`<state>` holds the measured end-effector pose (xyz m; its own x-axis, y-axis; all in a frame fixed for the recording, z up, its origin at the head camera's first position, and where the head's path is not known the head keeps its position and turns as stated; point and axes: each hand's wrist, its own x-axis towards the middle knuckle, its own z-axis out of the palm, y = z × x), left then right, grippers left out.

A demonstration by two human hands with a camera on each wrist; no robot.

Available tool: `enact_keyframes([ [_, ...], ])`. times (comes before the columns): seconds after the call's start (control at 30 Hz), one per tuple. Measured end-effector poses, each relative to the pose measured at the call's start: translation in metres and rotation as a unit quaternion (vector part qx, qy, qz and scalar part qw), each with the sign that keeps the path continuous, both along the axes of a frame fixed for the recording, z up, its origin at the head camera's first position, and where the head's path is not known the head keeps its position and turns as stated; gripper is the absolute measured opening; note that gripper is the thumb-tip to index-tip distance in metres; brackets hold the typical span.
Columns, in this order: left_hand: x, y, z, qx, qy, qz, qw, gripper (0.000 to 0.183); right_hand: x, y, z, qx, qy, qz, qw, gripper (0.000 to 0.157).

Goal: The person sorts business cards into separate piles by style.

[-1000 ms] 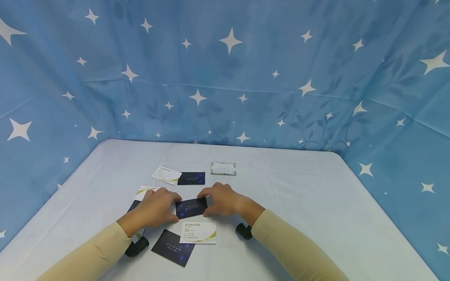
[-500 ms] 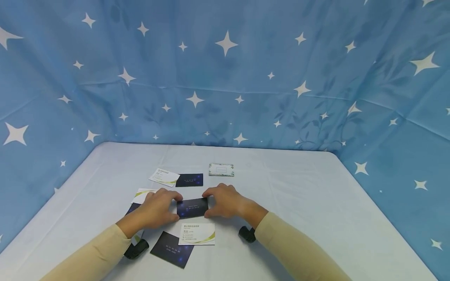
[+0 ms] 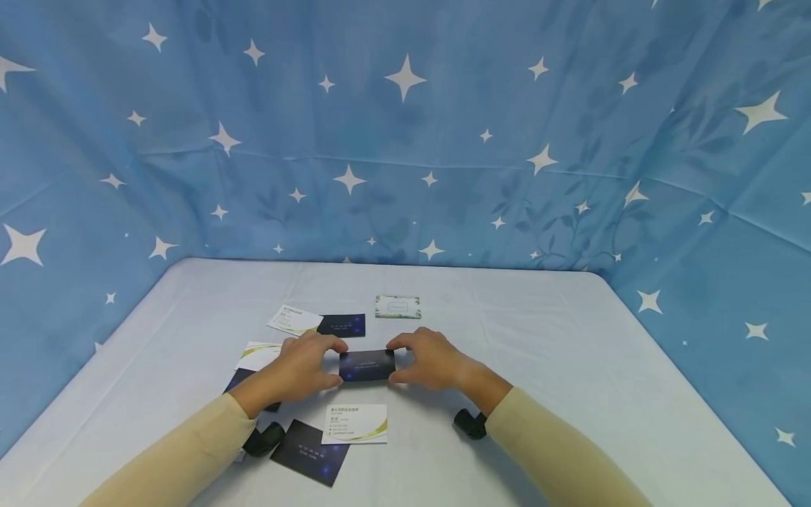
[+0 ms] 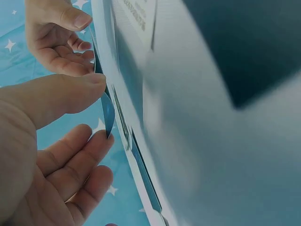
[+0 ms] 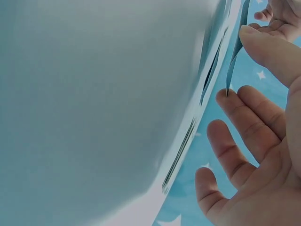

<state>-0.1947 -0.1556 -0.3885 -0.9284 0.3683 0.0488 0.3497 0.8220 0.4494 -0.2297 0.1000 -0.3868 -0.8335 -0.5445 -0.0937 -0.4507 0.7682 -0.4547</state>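
A dark blue business card (image 3: pixel 367 365) is held up over the white table, lengthwise between two hands. My left hand (image 3: pixel 309 364) pinches its left end by the corners, thumb at the near edge and a finger at the far edge. At the opposite end my right hand (image 3: pixel 432 361) grips the corners the same way. The left wrist view shows the card (image 4: pixel 108 113) bowed, edge-on, its corner on a fingertip. In the right wrist view the other fingers of the right hand (image 5: pixel 258 141) spread loosely below the card.
A white card (image 3: pixel 355 424) overlaps another dark card (image 3: pixel 310 453) nearest the body. Behind the hands lie a white card (image 3: pixel 294 320), a dark card (image 3: pixel 343 325) and a floral-edged card stack (image 3: pixel 398 307). More cards (image 3: pixel 259 355) lie partly under the left forearm. A starred blue curtain (image 3: pixel 405 141) hangs behind.
Both hands have moved right and slightly away with the dark card, lifting it from the table. It now looks bowed. The other cards stay where they were.
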Motion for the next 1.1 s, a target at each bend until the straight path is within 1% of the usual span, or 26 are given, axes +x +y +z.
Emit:
enact_keyframes([
  [0.13, -0.008, 0.010, 0.001, 0.004, 0.001, -0.009, 0.9999, 0.045, -0.001, 0.010, 0.001, -0.009, 0.002, -0.013, 1.000, 0.051],
  [0.27, -0.016, 0.022, 0.002, 0.004, -0.010, -0.015, 0.9998, 0.046, -0.004, 0.021, 0.000, -0.011, 0.008, -0.029, 0.999, 0.050],
  [0.43, -0.029, 0.040, 0.002, -0.004, -0.023, -0.022, 0.9995, 0.047, -0.008, 0.037, 0.000, -0.009, 0.019, -0.045, 0.999, 0.049],
  [0.57, -0.042, 0.054, 0.002, -0.015, -0.020, -0.035, 0.9991, 0.047, -0.014, 0.051, 0.000, -0.012, 0.027, -0.059, 0.998, 0.051],
  [0.77, -0.064, 0.081, 0.000, -0.007, -0.025, -0.043, 0.9987, 0.048, -0.026, 0.076, -0.002, -0.018, 0.028, -0.089, 0.995, 0.053],
  [0.9, -0.080, 0.098, -0.001, -0.002, -0.023, -0.047, 0.9986, 0.048, -0.037, 0.092, -0.002, -0.022, 0.032, -0.098, 0.994, 0.054],
  [0.97, -0.088, 0.106, -0.002, 0.004, -0.024, -0.051, 0.9984, 0.047, -0.043, 0.099, -0.003, -0.021, 0.030, -0.110, 0.993, 0.054],
  [1.1, -0.103, 0.119, 0.000, 0.007, -0.029, -0.051, 0.9982, 0.046, -0.056, 0.107, -0.005, -0.016, 0.024, -0.123, 0.992, 0.054],
])
